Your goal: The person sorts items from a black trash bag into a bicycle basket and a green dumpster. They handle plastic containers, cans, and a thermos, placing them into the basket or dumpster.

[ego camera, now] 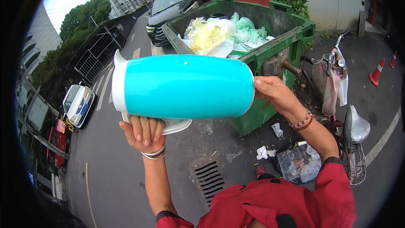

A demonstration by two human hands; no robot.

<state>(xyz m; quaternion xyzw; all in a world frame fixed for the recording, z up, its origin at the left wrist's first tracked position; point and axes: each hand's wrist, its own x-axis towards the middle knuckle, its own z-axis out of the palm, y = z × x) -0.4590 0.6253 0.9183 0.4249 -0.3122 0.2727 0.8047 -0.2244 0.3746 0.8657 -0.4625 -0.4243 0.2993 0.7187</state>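
A turquoise thermos jug [186,85] with a white collar and spout lies sideways across the view, held up in front of me. My left hand [145,133] grips its white handle [178,127] from below, the fingers wrapped through it. At the jug's base end, my right hand [275,93] holds the rim, thumb on the near side and the other fingers partly hidden behind. The spout points left. Just beyond the jug stands a green wheeled waste bin [278,42], its lower wall partly covered by the jug.
Plastic bags [218,31] and other refuse fill the bin. A bicycle [356,126] stands at right, beside a plastic tray of litter [295,163]. Traffic cones [377,72] are farther right. A drain grate [210,179] lies below. A black car [172,6] and a white car [78,104] are on the road.
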